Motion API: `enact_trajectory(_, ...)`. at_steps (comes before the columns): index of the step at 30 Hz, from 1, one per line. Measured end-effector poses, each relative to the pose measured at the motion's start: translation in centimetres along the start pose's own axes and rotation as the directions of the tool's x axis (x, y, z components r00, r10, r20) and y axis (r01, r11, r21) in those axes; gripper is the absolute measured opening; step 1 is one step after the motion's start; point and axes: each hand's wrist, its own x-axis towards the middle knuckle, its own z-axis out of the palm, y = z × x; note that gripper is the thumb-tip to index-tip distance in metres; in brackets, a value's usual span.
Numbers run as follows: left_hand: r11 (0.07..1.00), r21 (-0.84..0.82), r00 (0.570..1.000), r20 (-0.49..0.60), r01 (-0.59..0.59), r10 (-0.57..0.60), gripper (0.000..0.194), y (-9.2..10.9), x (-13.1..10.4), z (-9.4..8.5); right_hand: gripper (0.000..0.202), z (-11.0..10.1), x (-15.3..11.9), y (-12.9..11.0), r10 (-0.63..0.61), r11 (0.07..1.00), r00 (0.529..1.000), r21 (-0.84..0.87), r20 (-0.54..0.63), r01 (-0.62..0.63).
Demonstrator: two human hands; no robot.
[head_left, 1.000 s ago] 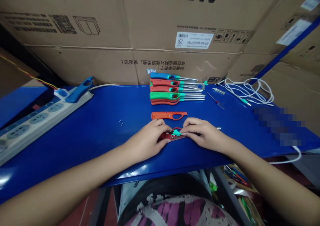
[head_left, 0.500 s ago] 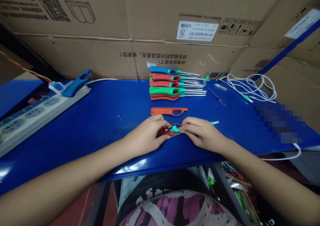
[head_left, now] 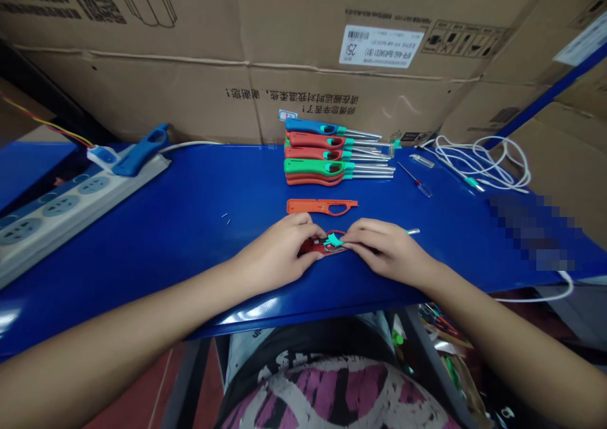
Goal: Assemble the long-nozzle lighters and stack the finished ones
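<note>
An opened red lighter casing (head_left: 315, 246) lies on the blue table, its inner parts exposed. My left hand (head_left: 279, 247) is closed around the casing's left end, thumb on the near side and fingers on the far side. At the other end my right hand (head_left: 389, 247) pinches near a turquoise trigger piece (head_left: 334, 240) that sits in the casing. The lighter's metal tube tip (head_left: 414, 231) sticks out beyond my right hand. Just behind lies a loose orange casing half (head_left: 303, 207). My fingers hide part of the casing.
Stacked gas lighters (head_left: 313, 166) with long metal tubes lie behind the orange half. A small screwdriver (head_left: 420, 185) and coiled white cable (head_left: 502, 163) are to the right. At left is a power strip (head_left: 71, 204) with a blue casing piece (head_left: 142, 150) on it; small pins (head_left: 225, 216) lie nearby.
The camera view has shifted slightly. Both hands stay at the red lighter casing, with only small finger movement around the turquoise trigger piece.
</note>
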Motion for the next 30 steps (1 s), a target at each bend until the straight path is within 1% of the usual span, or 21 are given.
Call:
enact_trajectory(2,1.0,-0.003,1.0,0.0,-0.004,0.004,0.02,0.05,-0.02,0.01,0.016,-0.03,0.08,-0.02,-0.005,1.0,1.0,0.011,-0.007,0.005)
enact_trajectory(6,1.0,-0.015,1.0,-0.008,-0.01,0.01,0.019,0.05,-0.07,0.06,0.019,-0.18,0.07,0.0,-0.03,1.0,0.999,0.0,0.013,0.03)
enact_trajectory(11,0.999,-0.02,0.999,-0.025,-0.029,0.029,0.016,-0.03,-0.06,0.13,0.023,-0.33,-0.12,0.09,-0.063,0.995,0.997,-0.077,0.043,0.066)
enact_trajectory(20,1.0,-0.025,1.0,-0.009,-0.005,0.005,0.019,0.15,-0.06,0.03,0.019,-0.2,-0.11,-0.05,-0.044,0.995,0.997,-0.089,0.064,0.049)
enact_trajectory(25,1.0,-0.025,1.0,-0.016,-0.015,0.014,0.017,0.08,-0.05,0.12,0.018,-0.21,-0.17,-0.2,0.004,0.992,0.998,-0.126,0.068,0.005)
enact_trajectory(30,0.999,-0.03,0.999,-0.029,-0.023,0.022,0.019,-0.04,-0.06,0.29,0.022,-0.25,-0.01,-0.3,-0.037,0.984,0.994,-0.17,0.101,0.054)
